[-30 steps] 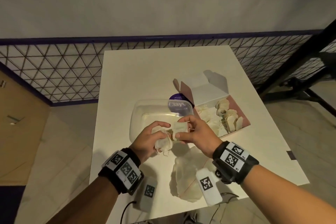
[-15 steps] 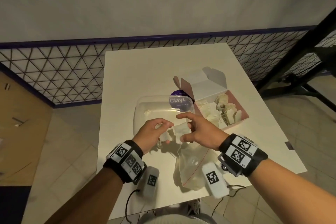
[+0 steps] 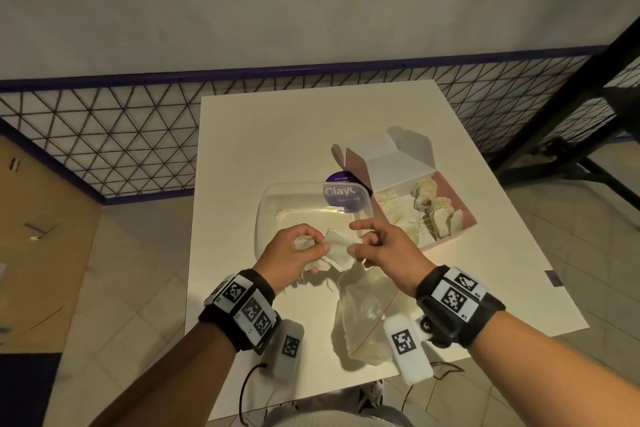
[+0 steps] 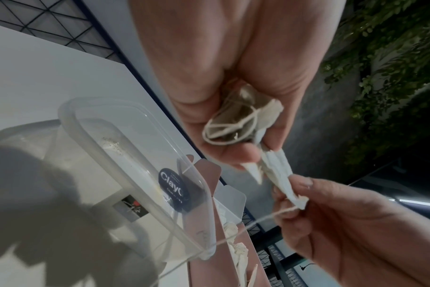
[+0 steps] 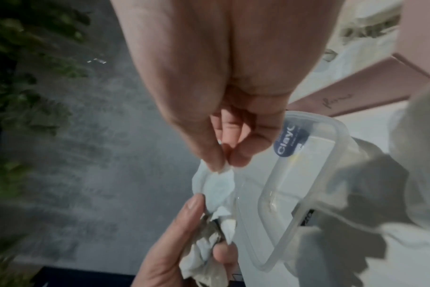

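Both hands hold one pale tea bag (image 3: pixel 341 243) above the near rim of a clear plastic container (image 3: pixel 273 199) on the white table (image 3: pixel 263 135). My left hand (image 3: pixel 294 251) grips a bunch of tea bags (image 4: pixel 236 118) with strings in its curled fingers and also pinches the stretched bag (image 4: pixel 277 170). My right hand (image 3: pixel 377 246) pinches the other end of that bag (image 5: pixel 218 182) between thumb and fingertip. A thin string (image 4: pixel 258 223) trails from it. An open pink box (image 3: pixel 457 198) to the right holds several more tea bags (image 3: pixel 426 208).
A clear zip bag (image 3: pixel 367 315) lies on the table just under my right wrist. The container carries a round purple label (image 3: pixel 341 196). A dark lattice railing (image 3: pixel 104 135) runs behind the table. A black metal frame (image 3: pixel 571 135) stands at the right.
Both hands have come closer together and lower over the container's near rim. The right hand, half a second ago spread loosely, now pinches the bag's end and the bag is stretched between the hands.
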`<state>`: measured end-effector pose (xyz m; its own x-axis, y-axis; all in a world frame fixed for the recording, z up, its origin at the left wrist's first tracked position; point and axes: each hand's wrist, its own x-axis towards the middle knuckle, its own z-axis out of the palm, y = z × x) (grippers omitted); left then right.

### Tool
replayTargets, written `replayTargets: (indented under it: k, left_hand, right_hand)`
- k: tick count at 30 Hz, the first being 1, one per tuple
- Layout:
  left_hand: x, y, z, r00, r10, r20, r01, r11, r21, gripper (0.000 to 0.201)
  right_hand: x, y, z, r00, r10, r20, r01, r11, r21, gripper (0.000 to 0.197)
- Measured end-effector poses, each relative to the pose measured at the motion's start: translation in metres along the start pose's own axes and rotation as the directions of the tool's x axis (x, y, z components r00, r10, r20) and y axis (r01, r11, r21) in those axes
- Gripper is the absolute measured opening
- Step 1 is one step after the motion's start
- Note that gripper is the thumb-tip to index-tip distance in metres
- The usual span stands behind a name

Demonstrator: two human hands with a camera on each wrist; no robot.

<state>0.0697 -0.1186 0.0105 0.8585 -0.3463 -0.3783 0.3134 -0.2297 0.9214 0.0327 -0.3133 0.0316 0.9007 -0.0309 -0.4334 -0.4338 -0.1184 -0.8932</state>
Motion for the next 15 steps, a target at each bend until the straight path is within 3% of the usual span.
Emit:
replayTargets:
  k: [5,7,9,10,12,15]
  left_hand:
    - [0.007,-0.003,0.0,1.0,-0.018,0.004,0.018,0.999,0.031,0.011]
    - [0.011,-0.007,-0.001,0.999,-0.036,-0.015,0.037,0.999,0.021,0.008]
    - [0.014,-0.012,-0.004,0.998,-0.062,-0.026,0.062,0.998,0.001,0.006]
    - [0.015,-0.015,-0.005,0.997,-0.071,-0.026,0.071,0.997,-0.003,0.006]
    - [0.017,-0.02,-0.006,0.997,-0.072,-0.022,0.072,0.997,0.002,0.004]
    - [0.016,-0.024,-0.011,0.998,-0.056,-0.025,0.057,0.998,0.016,0.005]
  right_hand:
    - [-0.001,0.006,-0.005,0.997,0.068,-0.038,-0.067,0.998,0.022,0.003]
    - [0.008,0.007,-0.028,0.99,0.043,-0.134,-0.052,0.997,-0.063,0.013]
    - [0.019,0.008,-0.061,0.972,-0.031,-0.233,-0.031,0.966,-0.258,0.012]
    - [0.024,0.006,-0.078,0.96,-0.081,-0.267,-0.034,0.916,-0.4,0.009]
    - [0.034,0.005,-0.106,0.943,-0.177,-0.282,-0.072,0.718,-0.692,0.009]
    - [0.049,0.009,-0.127,0.973,-0.117,-0.201,-0.128,0.454,-0.882,0.023]
